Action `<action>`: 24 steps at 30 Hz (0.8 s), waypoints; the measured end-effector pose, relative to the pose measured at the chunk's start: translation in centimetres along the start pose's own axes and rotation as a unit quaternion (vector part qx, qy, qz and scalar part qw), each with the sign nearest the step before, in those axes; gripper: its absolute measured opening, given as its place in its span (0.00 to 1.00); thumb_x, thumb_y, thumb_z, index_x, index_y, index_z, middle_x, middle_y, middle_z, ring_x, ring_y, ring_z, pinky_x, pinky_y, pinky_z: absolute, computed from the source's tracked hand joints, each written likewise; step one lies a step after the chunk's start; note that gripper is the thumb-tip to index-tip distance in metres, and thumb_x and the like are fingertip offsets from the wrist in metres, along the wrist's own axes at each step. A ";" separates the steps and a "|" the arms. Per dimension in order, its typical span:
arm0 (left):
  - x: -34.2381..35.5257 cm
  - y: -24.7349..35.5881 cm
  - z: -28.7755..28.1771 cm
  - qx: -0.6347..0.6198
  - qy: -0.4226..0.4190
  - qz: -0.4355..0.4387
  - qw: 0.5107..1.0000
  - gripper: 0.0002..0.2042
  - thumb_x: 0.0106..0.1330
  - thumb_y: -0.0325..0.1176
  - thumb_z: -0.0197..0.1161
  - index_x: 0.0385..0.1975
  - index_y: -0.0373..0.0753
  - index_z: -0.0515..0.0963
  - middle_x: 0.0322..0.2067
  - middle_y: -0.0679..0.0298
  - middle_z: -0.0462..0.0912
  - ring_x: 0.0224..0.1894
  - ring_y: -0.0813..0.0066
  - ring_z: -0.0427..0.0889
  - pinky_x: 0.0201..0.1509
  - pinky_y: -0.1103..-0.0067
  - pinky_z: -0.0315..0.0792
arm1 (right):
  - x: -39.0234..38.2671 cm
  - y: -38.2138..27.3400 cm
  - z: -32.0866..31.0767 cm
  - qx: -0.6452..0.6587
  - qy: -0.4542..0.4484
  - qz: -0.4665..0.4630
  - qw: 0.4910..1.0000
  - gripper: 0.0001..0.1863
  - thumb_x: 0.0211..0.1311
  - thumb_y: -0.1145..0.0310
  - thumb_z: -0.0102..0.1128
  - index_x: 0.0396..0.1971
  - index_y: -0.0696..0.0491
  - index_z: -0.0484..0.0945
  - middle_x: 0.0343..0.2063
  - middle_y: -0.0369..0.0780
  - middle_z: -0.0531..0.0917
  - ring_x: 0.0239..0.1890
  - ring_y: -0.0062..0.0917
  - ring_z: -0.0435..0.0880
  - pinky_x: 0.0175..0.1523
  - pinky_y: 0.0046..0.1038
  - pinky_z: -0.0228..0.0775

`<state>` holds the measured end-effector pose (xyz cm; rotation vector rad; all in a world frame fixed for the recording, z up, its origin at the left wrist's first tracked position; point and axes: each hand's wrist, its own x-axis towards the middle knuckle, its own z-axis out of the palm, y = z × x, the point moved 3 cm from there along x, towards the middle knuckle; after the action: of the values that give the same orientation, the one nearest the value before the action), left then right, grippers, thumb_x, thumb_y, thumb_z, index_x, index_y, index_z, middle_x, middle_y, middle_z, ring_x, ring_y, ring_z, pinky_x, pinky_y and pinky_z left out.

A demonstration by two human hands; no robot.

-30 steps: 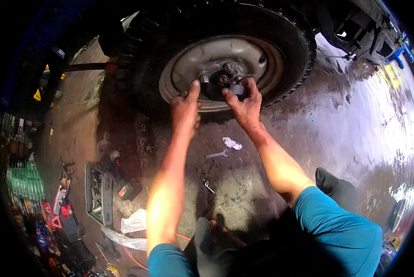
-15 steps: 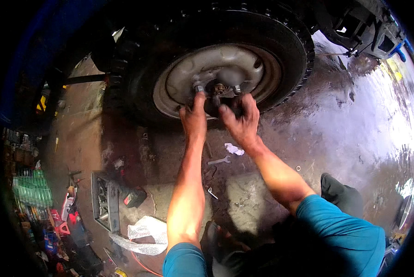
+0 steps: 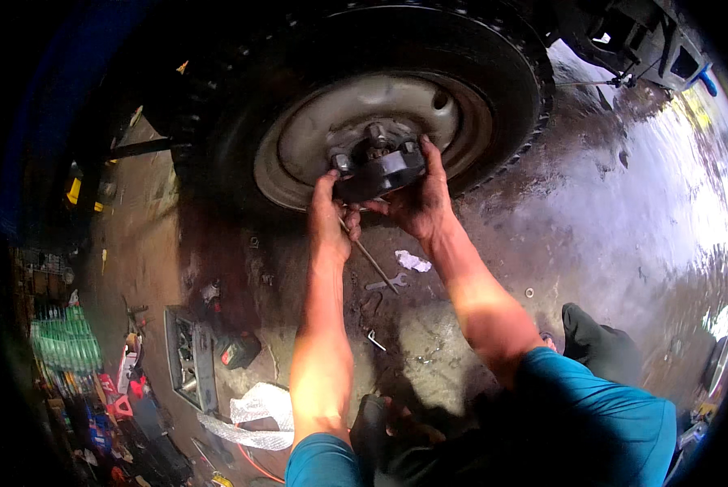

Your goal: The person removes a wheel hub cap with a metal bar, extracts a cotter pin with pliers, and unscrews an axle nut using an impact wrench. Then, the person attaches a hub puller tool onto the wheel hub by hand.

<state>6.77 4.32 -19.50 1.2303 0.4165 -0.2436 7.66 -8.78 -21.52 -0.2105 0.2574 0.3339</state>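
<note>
A steel wheel rim with a black tyre stands in front of me, lug nuts ringing its hub. Against the hub is a black rounded hub cap, tilted. My left hand grips its left side, thumb near a nut. A thin metal rod slants down from under the left fingers; its upper end is hidden, so its kind is unclear. My right hand cups the cap's right side, thumb and fingers around its edge. Part of the hub behind the cap is covered.
On the floor below lie an open-end wrench, a crumpled white rag, a hex key and a ring. To the left are a grey tool tray, bubble wrap and green bottles.
The black cap now shows up at the hub between both hands. My left hand has shifted slightly left and down, and the thin rod has come into sight beneath it.
</note>
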 end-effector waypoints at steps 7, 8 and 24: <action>0.2 -0.4 0.9 -0.038 0.052 0.012 0.998 0.18 0.59 0.52 0.47 0.32 0.43 0.73 0.14 0.68 0.66 0.09 0.80 0.59 0.10 0.83 0.50 | 1.3 0.6 0.8 0.115 0.041 -0.074 0.990 0.23 0.49 0.51 0.53 0.40 0.52 0.73 0.38 0.42 0.78 0.40 0.34 0.75 0.49 0.39 0.66; -0.2 -0.8 0.7 -0.036 0.052 0.013 0.998 0.18 0.59 0.52 0.47 0.32 0.43 0.73 0.14 0.68 0.66 0.09 0.80 0.59 0.10 0.83 0.50 | 0.8 0.8 1.0 0.119 0.059 -0.076 0.988 0.22 0.48 0.51 0.53 0.39 0.52 0.73 0.37 0.41 0.78 0.39 0.34 0.75 0.49 0.39 0.66; -7.0 8.4 -0.3 0.153 0.240 0.273 0.919 0.12 0.57 0.43 0.61 0.23 0.40 0.75 0.13 0.72 0.65 0.12 0.86 0.59 0.14 0.85 0.52 | 2.4 3.3 0.2 0.295 -0.036 0.011 0.955 0.27 0.61 0.43 0.38 0.46 0.50 0.73 0.45 0.38 0.78 0.47 0.32 0.77 0.54 0.42 0.67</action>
<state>3.76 6.96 -9.31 1.6667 0.4461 0.5039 8.76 -5.01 -22.56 0.3954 0.2764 0.2737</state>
